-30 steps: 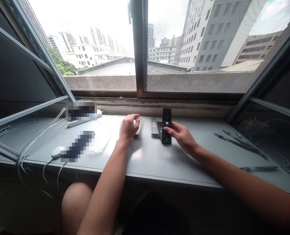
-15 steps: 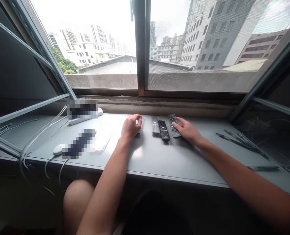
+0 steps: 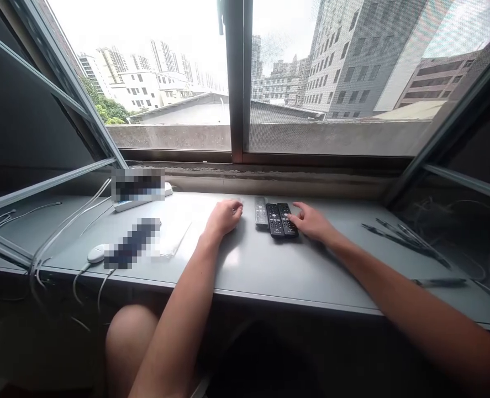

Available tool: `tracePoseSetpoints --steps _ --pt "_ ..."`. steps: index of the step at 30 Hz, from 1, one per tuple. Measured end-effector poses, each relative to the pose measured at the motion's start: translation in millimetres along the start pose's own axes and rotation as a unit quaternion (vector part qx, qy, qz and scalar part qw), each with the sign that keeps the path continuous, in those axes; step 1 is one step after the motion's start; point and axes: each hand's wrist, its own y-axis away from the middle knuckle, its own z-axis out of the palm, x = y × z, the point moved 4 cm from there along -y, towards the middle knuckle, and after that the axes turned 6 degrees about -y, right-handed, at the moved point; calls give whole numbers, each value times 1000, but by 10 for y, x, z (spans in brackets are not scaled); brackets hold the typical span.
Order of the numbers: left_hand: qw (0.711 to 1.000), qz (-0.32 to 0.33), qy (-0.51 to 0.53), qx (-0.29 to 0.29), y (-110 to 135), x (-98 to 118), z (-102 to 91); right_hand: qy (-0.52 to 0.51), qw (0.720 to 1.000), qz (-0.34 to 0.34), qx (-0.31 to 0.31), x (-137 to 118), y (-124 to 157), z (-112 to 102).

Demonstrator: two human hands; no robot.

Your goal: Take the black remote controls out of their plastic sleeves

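Three remotes lie side by side on the grey sill table (image 3: 269, 271): a grey remote (image 3: 261, 212), a black remote (image 3: 274, 220) and a second black remote (image 3: 288, 219) tight against it. My right hand (image 3: 313, 223) lies flat to their right, fingers stretched out, fingertips touching the right black remote's edge. My left hand (image 3: 225, 216) rests palm down just left of the grey remote. Its fingers curl over a pale remote that is almost wholly hidden beneath it.
At the left lie a white power strip (image 3: 139, 190), a blurred dark item (image 3: 132, 243), a white oval device (image 3: 96, 253) and several white cables (image 3: 62, 232). Thin dark rods (image 3: 402, 237) and a pen (image 3: 439, 283) lie at the right. The window frame (image 3: 236, 83) stands behind.
My right hand laid the upright black remote flat, then slid it left against the other black remote. My left hand lowered its pale remote onto the table.
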Motion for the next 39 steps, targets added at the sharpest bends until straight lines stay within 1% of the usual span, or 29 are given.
tracePoseSetpoints --steps 5,7,9,11,13,15,20,24,28,31,34,39 --pt "1000 11 -12 3 1 85 0 13 999 -30 -26 -8 29 26" --pt "1000 16 -13 -3 1 111 13 22 998 -48 -22 -24 47 23" --pt "1000 20 -15 -6 2 122 20 23 996 -92 -2 -72 73 11" --pt "1000 21 -18 -5 4 122 18 11 988 -153 10 -135 108 12" --pt "1000 21 -19 -1 8 122 11 -4 979 -206 -1 -186 142 46" --pt "999 24 -28 2 12 135 8 -10 972 -235 -19 -214 162 94" --pt "995 67 -71 -2 15 272 71 -24 972 -232 -40 -203 142 167" --pt "990 125 -70 -17 31 469 161 -24 968 -244 -57 -198 137 180" --pt "985 159 -62 -32 60 631 234 -25 959 -265 -97 -212 168 206" --pt "983 165 -51 -57 74 681 293 -28 952 -284 -112 -223 190 216" --pt "981 164 -52 -84 76 685 343 -24 951 -287 -117 -215 196 219" --pt "982 161 -50 -88 64 686 356 -25 952 -281 -119 -196 190 220"
